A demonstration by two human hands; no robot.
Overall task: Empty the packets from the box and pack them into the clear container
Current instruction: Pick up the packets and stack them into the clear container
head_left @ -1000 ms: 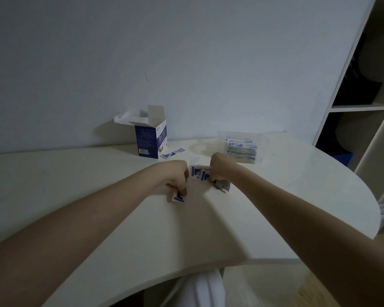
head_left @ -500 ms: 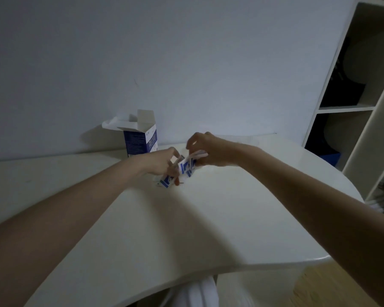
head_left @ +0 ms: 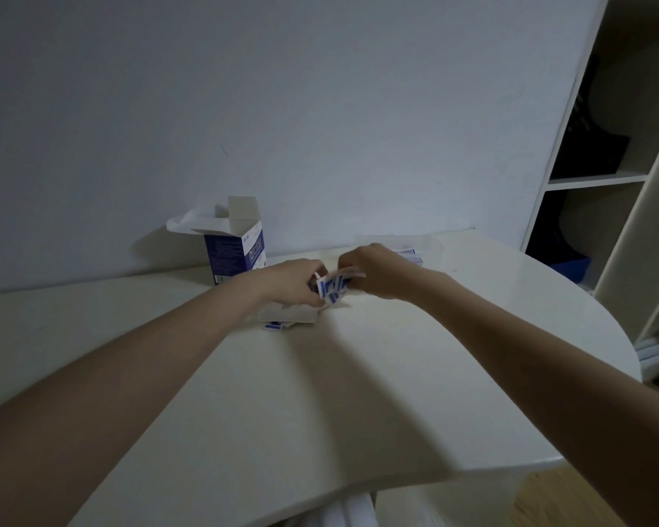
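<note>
A pale, rounded table (head_left: 358, 393) fills the lower half of the frame, its curved edge running along the bottom and right. Behind it stands a plain grey-white wall (head_left: 320, 108). At the right edge of the frame is an open white shelving unit (head_left: 602, 180) with dark things in its compartments, too dim to name.

Left of centre, against the wall, an opened blue and white box (head_left: 234, 252) stands upright on the table, its top flaps up and a white sheet sticking out to its left.

Both bare forearms reach in from the lower corners and meet just above the middle of the frame. The left hand (head_left: 290, 283) has its fingers curled, and the right hand (head_left: 373, 270) faces it; between them they pinch a small bunch of blue and white packets (head_left: 333, 289), held just above the tabletop. Motion blur makes it hard to count the packets or see which fingers touch them.

Under the left wrist lie more loose packets (head_left: 278, 325) on the table, partly covered by the hand and what looks like a crumpled white sheet.

The clear container (head_left: 430, 245) sits on the table behind the right hand, toward the wall. The hand hides most of it; only a faint rim and a few blue-striped packets inside show.

At the bottom centre, something white below the table edge is cut off.
</note>
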